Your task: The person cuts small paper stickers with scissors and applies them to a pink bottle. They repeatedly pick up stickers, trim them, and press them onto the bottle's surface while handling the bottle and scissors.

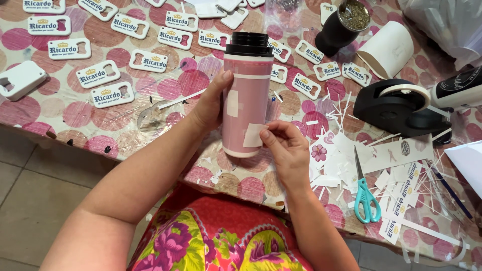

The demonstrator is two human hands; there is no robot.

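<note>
Cataloguing, left to right: items on a table under a pink-dotted cloth (pixel 65 113).
Plaques: flat white rectangular bottle-opener tags with printed labels (pixel 98 74), scattered from 9 to 12 o'clock of the hands; one plain white tag (pixel 21 79) at the far 9 o'clock edge.
Left hand: left hand (pixel 208 103) wrapped around the side of the tumbler, thumb up along its wall, grasping it firmly.
Held item: tall pink cylindrical tumbler with a black screw lid (pixel 247 93), at the centre, held upright above the table edge between both hands.
Handling, judged: rigid and fairly light if empty; the smooth wall looks slippery, so the mid-body grip around the cylinder suits it, not the lid.
Right hand: right hand (pixel 286 150) pinching a small white paper sticker (pixel 253 134) against the tumbler's lower wall at 3 o'clock.
Containers: black gourd cup (pixel 340 27) at 1 o'clock, filled with green-brown dried herb; white paper roll (pixel 387 48) beside it, lying on its side, hollow.
Dispenser: black tape dispenser with a white tape roll (pixel 396 105) at 2 o'clock.
Cutting tool: teal-handled scissors (pixel 365 193) at 4 o'clock, lying among white paper strips and printed label offcuts (pixel 401 190).
</note>
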